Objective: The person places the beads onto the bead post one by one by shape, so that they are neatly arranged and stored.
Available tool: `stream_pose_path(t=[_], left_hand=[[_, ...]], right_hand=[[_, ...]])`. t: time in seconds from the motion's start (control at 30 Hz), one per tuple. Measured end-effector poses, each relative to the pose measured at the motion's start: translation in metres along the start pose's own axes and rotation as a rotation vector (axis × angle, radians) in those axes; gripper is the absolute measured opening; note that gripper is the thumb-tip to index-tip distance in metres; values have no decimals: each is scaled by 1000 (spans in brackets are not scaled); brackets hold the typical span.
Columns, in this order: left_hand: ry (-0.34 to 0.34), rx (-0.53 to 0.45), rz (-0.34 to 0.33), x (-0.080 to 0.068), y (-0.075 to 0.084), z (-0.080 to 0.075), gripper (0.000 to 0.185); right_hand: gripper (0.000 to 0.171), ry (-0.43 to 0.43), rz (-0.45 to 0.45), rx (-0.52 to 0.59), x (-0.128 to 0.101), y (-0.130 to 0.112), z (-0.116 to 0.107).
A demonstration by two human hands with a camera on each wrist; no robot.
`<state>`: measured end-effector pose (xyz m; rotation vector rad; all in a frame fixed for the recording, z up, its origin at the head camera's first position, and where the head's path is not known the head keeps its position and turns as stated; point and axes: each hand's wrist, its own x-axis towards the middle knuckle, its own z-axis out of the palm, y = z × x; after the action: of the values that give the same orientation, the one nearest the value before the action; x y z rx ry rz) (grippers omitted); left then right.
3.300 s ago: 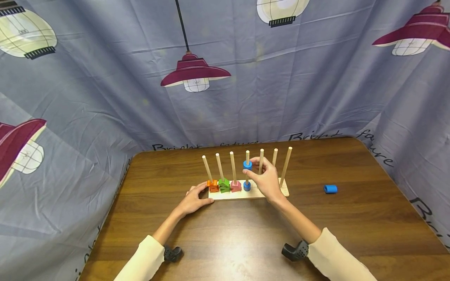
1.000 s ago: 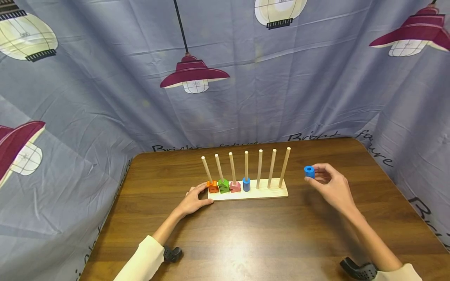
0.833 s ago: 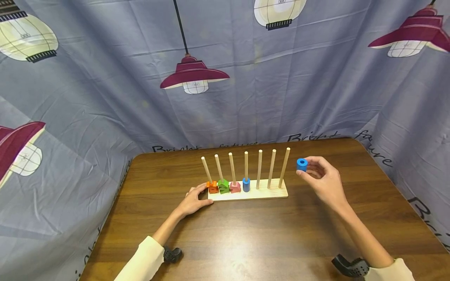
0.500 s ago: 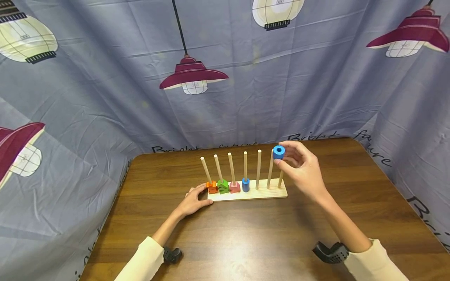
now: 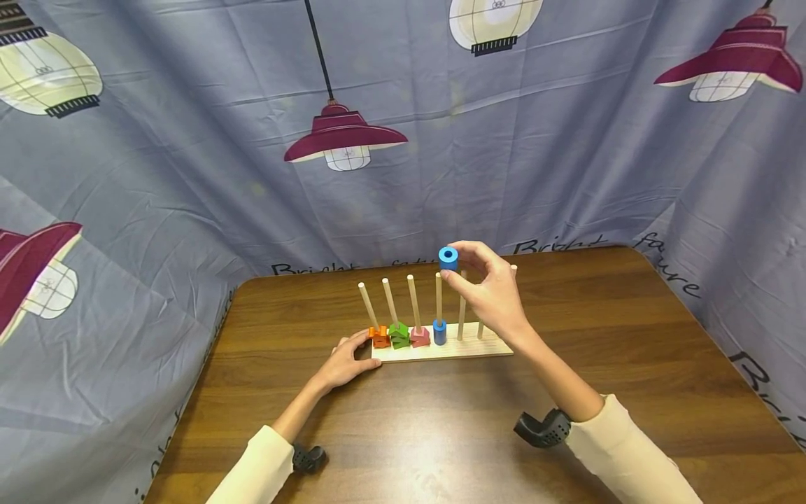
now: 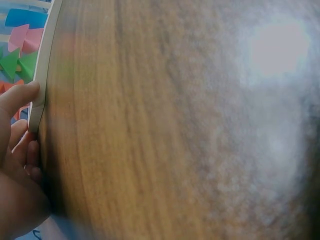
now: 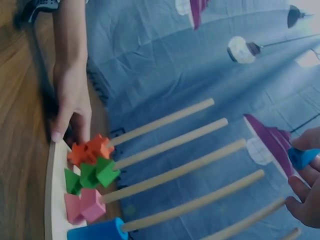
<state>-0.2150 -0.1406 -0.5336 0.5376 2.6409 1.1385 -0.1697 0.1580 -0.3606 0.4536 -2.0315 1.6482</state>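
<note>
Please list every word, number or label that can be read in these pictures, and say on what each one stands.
"Bright future": cursive print on the curtain, low behind the table, partly hidden by the table edge; it recurs at the left as "Brig" and at the far right as "Br".
The blocks and the wooden base show no readable text.

Head cam is looking evenly lit and sharp for me, with soft shadows sitting under the arms on the counter [image 5: 630,329] and the backdrop bending at the edges. Left wrist feed is getting a big white glare patch and smearing badly. Right wrist view is going bluish, soft and hazy.
</note>
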Motion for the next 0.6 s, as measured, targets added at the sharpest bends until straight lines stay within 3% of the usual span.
stream_pose_path(t=[0.43,0.6], left_hand=[[4,-10,-4,1,1,-1,74],[3,-13,-9,1,0,-1,75]], right_hand=[[34,44,63,-126,-7,27,19],[33,66,81,-98,-10,33,23]])
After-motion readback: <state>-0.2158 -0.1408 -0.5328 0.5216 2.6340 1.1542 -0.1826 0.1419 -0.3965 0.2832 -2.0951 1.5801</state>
